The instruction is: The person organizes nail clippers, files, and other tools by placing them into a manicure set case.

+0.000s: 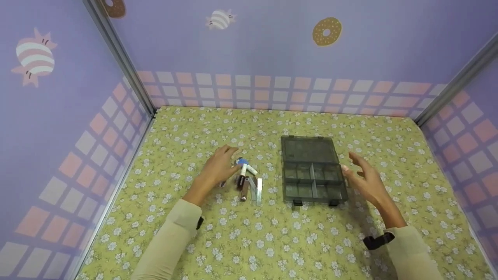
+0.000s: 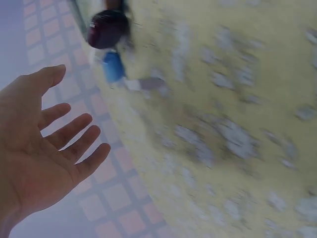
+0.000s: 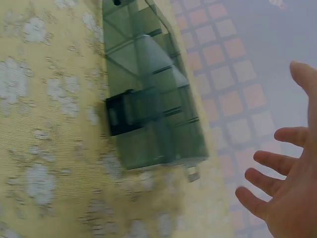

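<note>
Translucent grey-green plastic compartment box [image 1: 313, 163] is lying flat on the counter [image 1: 319, 241], right of centre, with two dark latches [image 1: 333, 203] sitting along its near edge. Slim dividers [image 1: 313, 182] are marking out four compartments [image 1: 328, 173] across its nearer part, and one wide, undivided section [image 1: 310, 149] is filling the farther part. To its left, clearly apart, a loose cluster of small items [image 1: 245, 186] is resting: a blue rounded piece [image 1: 242, 160] at the far end, two short white cylinders [image 1: 252, 170] just beside it, a dark narrow piece [image 1: 241, 182], a brown elongated piece [image 1: 244, 193] and two thin silvery-white strips [image 1: 259, 190] nearest the box.

The left hand [image 1: 216, 168] is hovering at the cluster's left side, its fingers spread and gripping nothing. The right hand [image 1: 365, 181] is hanging beside the box's right edge; in the head view its thumb tip is overlapping that edge, but the right wrist view is showing a gap, with those fingers likewise extended and gripping nothing.

Pale cream sleeves [image 1: 167, 241] are covering both forearms, and black wrist straps [image 1: 379, 241] are showing at the cuffs. White flowers are dotting the counter's yellow-green surface. Around it, lavender walls [image 1: 264, 50] are standing, patterned with pink and white squares, candies and doughnuts, while grey metal posts [image 1: 124, 62] are rising at the corners.
</note>
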A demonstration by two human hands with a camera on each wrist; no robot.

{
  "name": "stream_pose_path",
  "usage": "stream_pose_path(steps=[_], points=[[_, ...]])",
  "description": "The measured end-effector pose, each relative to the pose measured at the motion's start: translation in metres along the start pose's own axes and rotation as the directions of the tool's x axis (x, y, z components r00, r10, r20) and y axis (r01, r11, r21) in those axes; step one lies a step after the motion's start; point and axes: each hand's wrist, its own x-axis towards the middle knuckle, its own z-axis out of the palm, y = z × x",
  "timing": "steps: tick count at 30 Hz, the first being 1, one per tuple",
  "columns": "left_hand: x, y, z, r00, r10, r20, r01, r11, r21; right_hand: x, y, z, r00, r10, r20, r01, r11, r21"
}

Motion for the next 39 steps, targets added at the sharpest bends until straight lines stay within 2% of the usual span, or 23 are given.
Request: stream_pose_path(steps=[6, 12, 15, 20, 23, 29, 39], points=[[-0.009, -0.020, 0.011, 0.999, -0.045, 0.014, 0.045, 0.998, -0.045, -0.009, 0.020, 0.009, 0.992, 0.126, 0.024, -0.129, 0.975, 0.183], [-0.015, -0.027, 0.018, 0.996, -0.086, 0.034, 0.086, 0.996, -0.014, -0.010, 0.035, 0.016, 0.971, 0.203, 0.125, -0.235, 0.905, 0.355], [-0.015, -0.027, 0.022, 0.995, -0.094, 0.040, 0.095, 0.995, -0.014, -0.009, 0.039, 0.017, 0.960, 0.226, 0.168, -0.276, 0.867, 0.415], [-0.012, -0.024, 0.027, 0.996, -0.089, 0.020, 0.089, 0.996, -0.013, -0.010, 0.045, 0.018, 0.942, 0.280, 0.187, -0.334, 0.845, 0.418], [-0.011, -0.022, 0.029, 0.997, -0.080, 0.013, 0.080, 0.997, -0.019, -0.009, 0.049, 0.019, 0.937, 0.289, 0.199, -0.348, 0.835, 0.427], [-0.009, -0.021, 0.030, 0.996, -0.086, 0.011, 0.086, 0.995, -0.042, -0.010, 0.055, 0.021, 0.944, 0.270, 0.190, -0.328, 0.832, 0.446], [-0.015, -0.035, 0.025, 0.992, -0.116, 0.044, 0.123, 0.968, -0.219, -0.008, 0.055, 0.027, 0.961, 0.220, 0.167, -0.273, 0.848, 0.455]])
